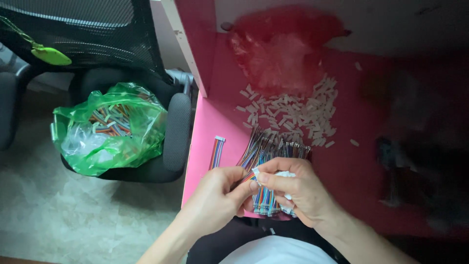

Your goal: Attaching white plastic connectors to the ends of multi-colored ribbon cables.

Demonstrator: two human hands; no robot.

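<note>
Over the pink table's [205, 142] near edge, the left hand [220, 195] pinches a coloured ribbon cable [248, 177] while the right hand [295, 188] grips its white connector [256, 172], apparently mid-fitting, so the next move likely calls for a straight, aligned push.

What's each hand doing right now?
Left hand: closed, pinching a striped wire strip.
Right hand: closed, pinching a small white connector at the strip's end.
</note>
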